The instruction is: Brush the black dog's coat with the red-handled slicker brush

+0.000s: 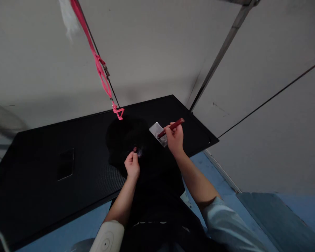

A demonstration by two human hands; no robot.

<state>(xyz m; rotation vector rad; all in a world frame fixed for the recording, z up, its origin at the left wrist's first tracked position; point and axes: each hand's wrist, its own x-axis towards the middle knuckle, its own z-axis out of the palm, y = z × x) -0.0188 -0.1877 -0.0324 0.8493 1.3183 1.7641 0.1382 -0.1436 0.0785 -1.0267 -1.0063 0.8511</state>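
My right hand is closed around a dark red pen-shaped tool. The tool slants down to the left, its lower end over a shiny silver rectangular sheet on the black table; whether it touches cannot be told. To the left and nearer to me, my left hand is pinched shut, thumb against fingers. A small glint shows by its fingertips, in deep shadow. What those fingers hold, if anything, is too dark to make out.
The black tabletop carries a dark phone-like slab on the left. A pink strap hangs down to the table's back edge. Pale wall panels stand behind, and blue floor shows below.
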